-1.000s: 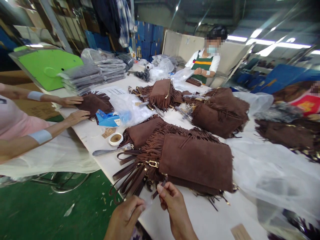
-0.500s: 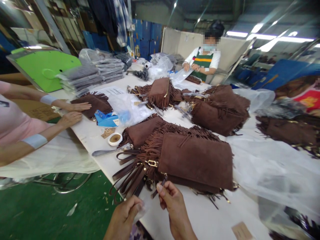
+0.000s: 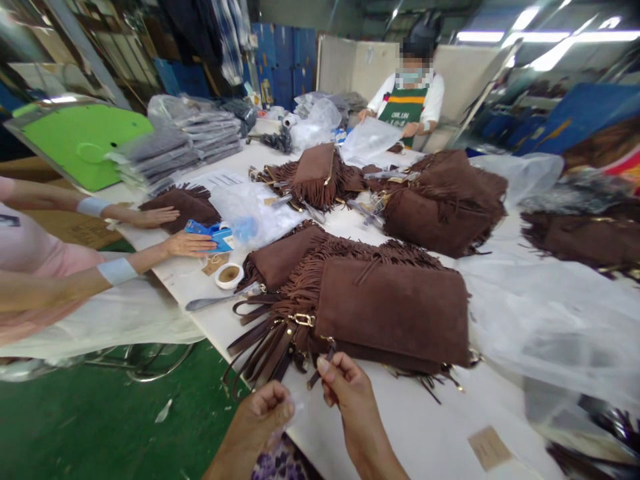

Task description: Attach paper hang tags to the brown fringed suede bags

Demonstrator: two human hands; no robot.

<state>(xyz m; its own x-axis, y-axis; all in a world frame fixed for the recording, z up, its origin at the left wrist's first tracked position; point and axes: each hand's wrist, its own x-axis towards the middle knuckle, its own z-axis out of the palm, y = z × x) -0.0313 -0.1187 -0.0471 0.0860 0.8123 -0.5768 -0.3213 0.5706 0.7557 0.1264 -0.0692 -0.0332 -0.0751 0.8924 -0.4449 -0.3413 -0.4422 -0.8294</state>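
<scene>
A brown fringed bag [image 3: 393, 313] lies in front of me, with a gold clasp and several dark straps [image 3: 265, 333] spread at its left end. My right hand [image 3: 347, 383] pinches a short dark strap at the bag's lower left corner. Close by on the left, my left hand [image 3: 267, 410] is closed on a small piece of clear plastic at the table edge. Behind the bag's left end rests a smaller brown piece [image 3: 283, 257] with fringe.
At the left, a person's hand [image 3: 190, 245] touches a blue tape dispenser [image 3: 213, 233]. Tape roll [image 3: 229, 275], metal tool [image 3: 205, 303], further bags [image 3: 435, 223], plastic sheets [image 3: 555, 333] and a cardboard tag [image 3: 489, 448] lie about. Another person [image 3: 407, 110] stands across the table.
The left person's nearer hand has moved right onto the blue dispenser. The person opposite has spread a clear bag wider. My hands have barely moved; the left no longer overlaps the dark straps.
</scene>
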